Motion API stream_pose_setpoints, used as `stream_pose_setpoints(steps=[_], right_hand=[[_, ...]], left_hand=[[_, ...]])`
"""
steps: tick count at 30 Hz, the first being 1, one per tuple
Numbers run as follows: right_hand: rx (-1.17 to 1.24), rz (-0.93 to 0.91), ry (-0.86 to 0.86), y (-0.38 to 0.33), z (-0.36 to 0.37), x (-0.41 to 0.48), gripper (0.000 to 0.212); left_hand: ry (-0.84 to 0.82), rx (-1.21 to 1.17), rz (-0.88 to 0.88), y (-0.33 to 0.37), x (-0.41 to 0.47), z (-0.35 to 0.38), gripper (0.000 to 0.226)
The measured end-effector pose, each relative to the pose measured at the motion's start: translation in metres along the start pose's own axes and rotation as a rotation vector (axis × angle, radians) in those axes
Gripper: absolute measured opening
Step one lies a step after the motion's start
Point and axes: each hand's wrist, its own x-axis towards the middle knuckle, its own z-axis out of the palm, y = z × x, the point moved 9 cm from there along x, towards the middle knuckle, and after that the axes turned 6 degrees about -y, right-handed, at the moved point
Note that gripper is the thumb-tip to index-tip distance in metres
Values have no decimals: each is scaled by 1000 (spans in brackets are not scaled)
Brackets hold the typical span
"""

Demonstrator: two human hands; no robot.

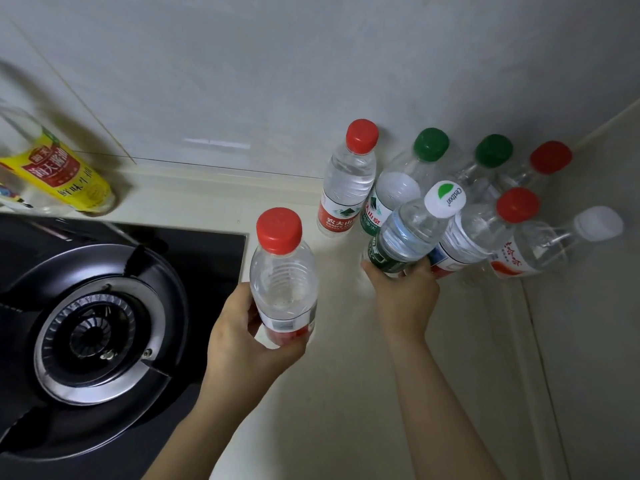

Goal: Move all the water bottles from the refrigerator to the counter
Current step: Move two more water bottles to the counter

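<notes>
Now we hold two bottles above the counter (311, 393): our left hand (242, 341) clamps the red-capped bottle (282, 271) beside the stove (104, 323), our right hand (403, 289) grips the white-capped bottle (412, 230) (tilted) against the standing cluster of bottles (450, 188).

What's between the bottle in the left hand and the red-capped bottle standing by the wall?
Head view: only bare counter between the held bottle and the standing red-capped bottle.
</notes>
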Motion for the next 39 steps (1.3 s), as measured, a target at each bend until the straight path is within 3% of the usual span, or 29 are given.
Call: stream_pose_setpoints(steps=[8,13,17,25,39], right_hand=[[-44,30,12,-1,-1,-6,48],[-43,74,-68,18,5,-16,41],[-72,143,-138,41,-1,-41,68],[-148,85,-327,52,-20,-73,57],[-165,75,-347,65,-24,-77,53]], left_hand=[[0,32,15,-2,-3,0,58],[5,36,13,-3,-3,0,56],[11,56,13,-1,2,1,54],[41,56,4,8,23,19,52],[38,51,74,31,77,56,53]])
